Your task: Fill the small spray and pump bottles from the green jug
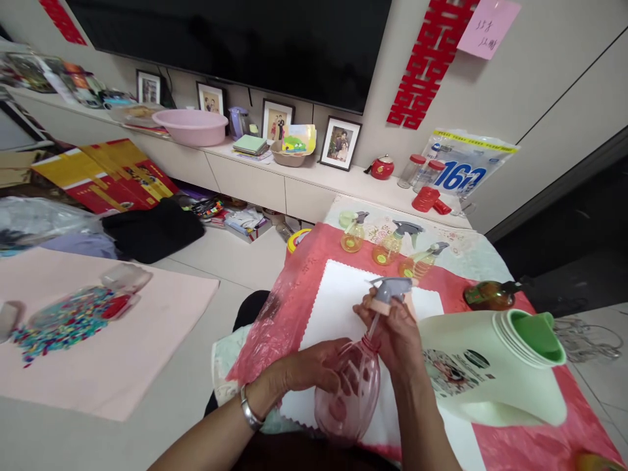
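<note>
A clear pink spray bottle (354, 402) tilts over the white sheet, its body gripped by my left hand (318, 369). In my right hand (395, 327) is the grey spray head (390, 288), with a pale pink collar. Its dip tube (373, 326) enters the bottle's neck, while the head itself sits above the mouth. My left wrist carries a silver bangle. Right of my hands stands a large pale green jug (490, 366) with a green inner spout. Several small spray bottles with yellowish liquid, one of them here (387, 247), are toward the far side of the table.
Under the white sheet (338, 288) lies red plastic (275, 327) on the table. An amber pump bottle (488, 296) rests at the right. On the left, a pink board (161, 327) holds colourful small pieces (69, 320). A TV cabinet (250, 176) runs along the wall.
</note>
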Available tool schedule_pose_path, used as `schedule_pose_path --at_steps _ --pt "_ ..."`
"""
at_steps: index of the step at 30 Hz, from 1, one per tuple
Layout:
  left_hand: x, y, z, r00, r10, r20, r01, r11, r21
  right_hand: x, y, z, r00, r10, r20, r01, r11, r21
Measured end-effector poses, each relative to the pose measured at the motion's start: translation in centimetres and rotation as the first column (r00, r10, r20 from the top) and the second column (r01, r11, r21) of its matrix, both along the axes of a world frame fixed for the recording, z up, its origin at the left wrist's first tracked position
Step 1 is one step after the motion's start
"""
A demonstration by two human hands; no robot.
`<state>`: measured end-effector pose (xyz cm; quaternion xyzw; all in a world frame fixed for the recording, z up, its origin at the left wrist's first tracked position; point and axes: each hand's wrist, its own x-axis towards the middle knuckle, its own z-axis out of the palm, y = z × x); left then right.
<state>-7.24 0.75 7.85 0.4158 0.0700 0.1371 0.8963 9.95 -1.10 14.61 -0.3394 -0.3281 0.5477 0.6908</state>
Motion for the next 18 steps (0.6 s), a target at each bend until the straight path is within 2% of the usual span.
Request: schedule_pose_path --at_steps 3,7,10,12,14,18 --pt "-0.6 0.2 -0.3 0.999 0.009 -0.035 -0.006 0.996 0.085 0.9 1.2 2.3 0.995 -0.094 0.022 0.093 0.993 0.070" --pt "-2.1 1.1 1.0 0.969 0.056 -0.241 0.023 0.950 0.313 2.5 3.2 5.4 0.961 -0.253 0.114 0.230 0.956 0.181" --pt "-3.0 1.8 2.1 0.926 0.108 -0.361 0.066 0.896 0.439 3.6 5.0 5.7 0.882 -0.368 0.293 0.303 0.921 0.244" --pt "-3.2 1.9 2.3 0.914 0.166 -0.370 0.042 0.869 0.494 4.1 6.1 4.5 0.779 -0.415 0.470 0.321 0.908 0.270" --pt "-3.1 1.8 1.9 0.907 0.253 -0.336 -0.043 0.851 0.524 4.1 7.1 2.2 0.640 -0.391 0.661 0.292 0.920 0.262" --pt "-2.1 1.3 0.1 0.859 0.449 -0.248 -0.261 0.799 0.542 3.7 7.7 -3.7 0.350 -0.168 0.921 0.201 0.974 0.102"
